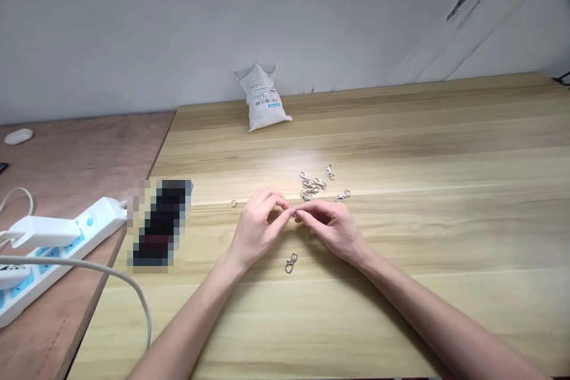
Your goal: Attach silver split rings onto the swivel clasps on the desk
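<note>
My left hand [262,219] and my right hand [333,227] meet over the table, thumbs and index fingers pinched together. Between the fingertips a small metal ring [293,212] shows in part; the fingers cover the rest. Just beyond my hands lies a loose pile of silver lobster clasps [308,185] with rings. One separate clasp [330,172] rests behind the pile, and another clasp [342,196] is to its right. Nearer to me is a single clasp with a ring [291,263]. A loose split ring [234,203] lies left of my left hand.
A white plastic parcel bag [266,101] stands by the wall on the wooden table [445,190]. To the left are a pixelated dark object [162,222], a white power strip [102,219] with plugs, and a grey cable [129,282] crossing the table's left edge.
</note>
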{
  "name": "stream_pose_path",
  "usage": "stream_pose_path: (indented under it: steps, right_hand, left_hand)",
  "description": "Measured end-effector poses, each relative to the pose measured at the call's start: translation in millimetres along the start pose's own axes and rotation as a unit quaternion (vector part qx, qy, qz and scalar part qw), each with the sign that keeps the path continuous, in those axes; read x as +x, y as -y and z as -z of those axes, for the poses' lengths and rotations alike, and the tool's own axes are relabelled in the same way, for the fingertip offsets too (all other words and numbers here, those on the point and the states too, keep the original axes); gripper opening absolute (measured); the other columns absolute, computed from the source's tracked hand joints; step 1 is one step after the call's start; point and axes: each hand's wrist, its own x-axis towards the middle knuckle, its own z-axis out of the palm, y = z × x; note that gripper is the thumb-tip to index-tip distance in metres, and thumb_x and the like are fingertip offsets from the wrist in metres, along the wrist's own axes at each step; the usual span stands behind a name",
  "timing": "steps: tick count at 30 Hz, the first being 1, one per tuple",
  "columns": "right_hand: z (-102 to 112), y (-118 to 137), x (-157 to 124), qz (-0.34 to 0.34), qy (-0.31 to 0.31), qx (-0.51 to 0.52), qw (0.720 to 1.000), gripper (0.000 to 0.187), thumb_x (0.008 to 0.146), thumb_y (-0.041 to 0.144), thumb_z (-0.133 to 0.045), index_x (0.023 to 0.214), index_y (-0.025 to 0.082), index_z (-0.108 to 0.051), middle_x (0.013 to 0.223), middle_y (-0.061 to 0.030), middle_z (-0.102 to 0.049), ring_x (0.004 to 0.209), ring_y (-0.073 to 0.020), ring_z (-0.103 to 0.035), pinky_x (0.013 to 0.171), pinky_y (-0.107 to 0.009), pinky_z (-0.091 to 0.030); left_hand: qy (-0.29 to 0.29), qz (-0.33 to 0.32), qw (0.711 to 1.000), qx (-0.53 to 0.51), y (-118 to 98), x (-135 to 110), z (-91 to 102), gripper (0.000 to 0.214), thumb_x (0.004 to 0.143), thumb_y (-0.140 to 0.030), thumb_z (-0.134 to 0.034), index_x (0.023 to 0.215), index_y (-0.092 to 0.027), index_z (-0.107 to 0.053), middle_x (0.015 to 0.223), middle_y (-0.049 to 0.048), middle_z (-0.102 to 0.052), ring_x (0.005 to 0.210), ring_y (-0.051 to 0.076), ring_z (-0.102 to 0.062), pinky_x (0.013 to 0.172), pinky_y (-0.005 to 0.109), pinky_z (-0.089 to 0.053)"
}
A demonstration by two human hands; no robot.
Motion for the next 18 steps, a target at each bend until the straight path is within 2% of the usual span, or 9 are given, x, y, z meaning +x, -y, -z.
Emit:
stream_pose_path:
  steps: [5,18]
  right_hand:
    - [-2.0,-2.9,-0.4,-0.007,-0.018,0.007,1.000,0.015,0.090,0.029,-0.060,0.090,0.018,-0.071,0.078,-0.0037,-0.072,0.064,-0.0121,-0.064,0.055,-0.023,-0.049]
    - [-2.8,-5.2,-2.6,0.033,-0.012,-0.053,0.998,0.015,0.091,0.024,-0.059,0.092,0.018,-0.072,0.078,-0.0036,-0.073,0.065,-0.0129,-0.064,0.059,-0.024,-0.049]
  left_hand:
    - [-0.009,-0.061,0.997,0.044,0.4,-1.7,-2.9,0.009,0.091,-0.018,-0.056,0.089,-0.017,-0.064,0.094,0.0057,-0.062,0.092,0.018,-0.057,0.079,0.033,-0.048]
    - [0.020,-0.109,0.991,0.078,7.3,-0.3,0.1,0.012,0.090,-0.014,-0.056,0.095,-0.015,-0.066,0.095,0.0066,-0.066,0.090,0.018,-0.058,0.079,0.033,-0.048]
